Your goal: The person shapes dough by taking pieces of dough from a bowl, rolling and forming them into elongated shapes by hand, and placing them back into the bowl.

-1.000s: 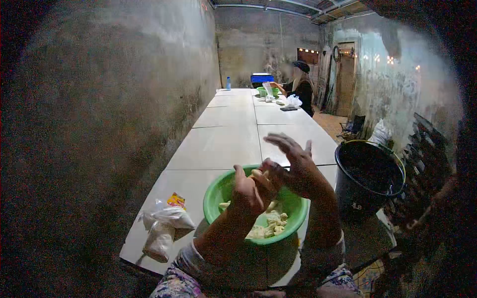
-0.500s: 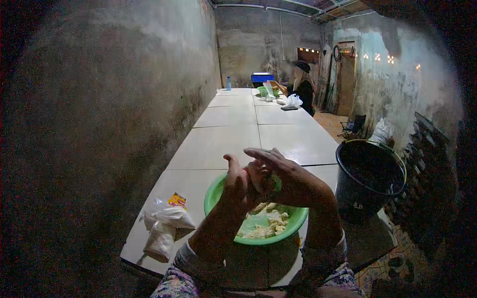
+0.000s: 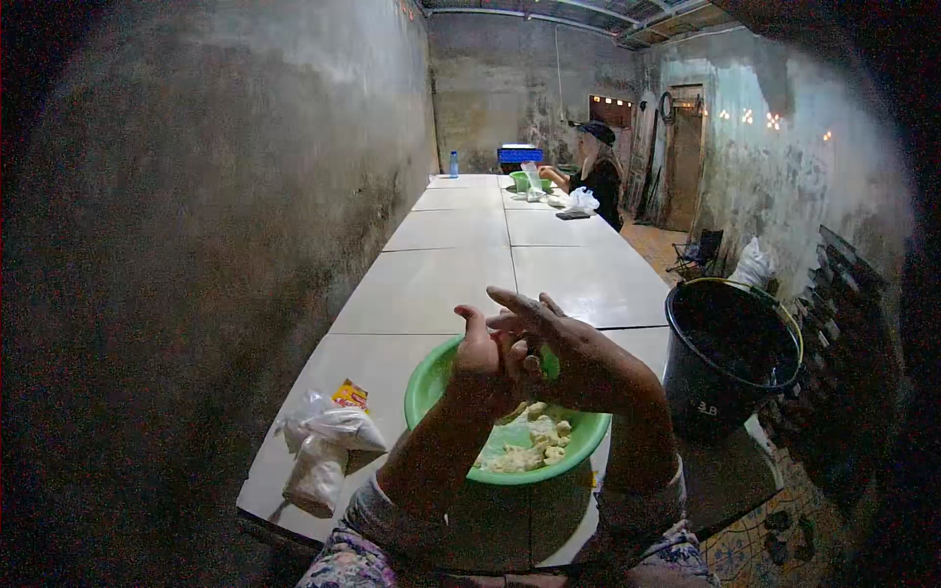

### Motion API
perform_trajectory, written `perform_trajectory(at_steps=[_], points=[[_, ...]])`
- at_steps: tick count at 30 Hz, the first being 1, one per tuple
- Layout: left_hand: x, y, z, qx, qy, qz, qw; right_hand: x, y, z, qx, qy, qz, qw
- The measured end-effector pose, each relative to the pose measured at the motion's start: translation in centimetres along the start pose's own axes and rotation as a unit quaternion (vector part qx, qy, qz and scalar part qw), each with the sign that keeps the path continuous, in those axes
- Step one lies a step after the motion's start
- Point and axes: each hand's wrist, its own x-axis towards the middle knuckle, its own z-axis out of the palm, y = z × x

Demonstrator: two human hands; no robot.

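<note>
My left hand (image 3: pixel 485 367) and my right hand (image 3: pixel 578 358) are pressed palm to palm above a green bowl (image 3: pixel 421 387). The left thumb sticks up, and the right fingers reach across over the left palm. A small pale spot shows between them, but whatever the palms hold is mostly hidden. Inside the bowl lie pale, crumbly dough lumps (image 3: pixel 544 431) of uneven size, with light powder around them. My forearms cover part of the bowl's near side.
Plastic bags of white powder (image 3: pixel 338 431) and a yellow-red packet (image 3: pixel 350 395) lie left of the bowl. A black bucket (image 3: pixel 720 402) stands at the right. Farther along the tiled table (image 3: pixel 431 284), a person (image 3: pixel 598 171) works at another green bowl (image 3: pixel 520 180). A wall runs along the left.
My palms have shifted against each other, with the right fingers now more tilted and spread. The far person's hand has lowered toward their bowl.
</note>
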Motion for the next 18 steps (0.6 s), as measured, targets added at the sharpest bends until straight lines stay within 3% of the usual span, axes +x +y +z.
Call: perform_trajectory(at_steps=[2,4,7,9,11,13,15,16,18], points=[[-1.0,0.4,1.4,-0.045,0.046,-0.035,0.997,0.1,-0.2,-0.5,0.000,-0.018,0.011,1.000],[1.5,-0.4,-2.1,-0.038,0.026,-0.039,0.998,0.1,0.0,-0.7,0.000,-0.037,0.022,0.999],[1.5,-0.5,-1.8,-0.036,0.010,-0.037,0.999,0.1,0.4,-0.5,-0.043,-0.060,0.031,0.997],[1.1,-0.5,-1.5,-0.041,0.016,-0.032,0.999,0.1,-0.1,-0.1,0.022,0.001,0.043,0.999],[0.7,-0.4,-1.5,-0.076,-0.081,-0.001,0.994,0.2,0.2,0.1,0.034,0.016,0.016,0.999],[0.0,-0.2,-0.7,-0.105,-0.039,-0.025,0.993,0.4,-0.2,-0.4,-0.062,-0.030,0.052,0.996],[-0.8,0.3,0.0,-0.113,-0.149,-0.031,0.982,0.2,0.5,-0.3,-0.081,-0.023,0.026,0.996],[-1.3,0.4,0.6,-0.144,-0.100,-0.050,0.983,0.1,0.4,-0.3,-0.054,-0.012,0.033,0.998],[-1.1,0.1,0.5,-0.121,-0.096,-0.048,0.987,0.0,0.2,-0.4,-0.027,-0.001,0.041,0.999]])
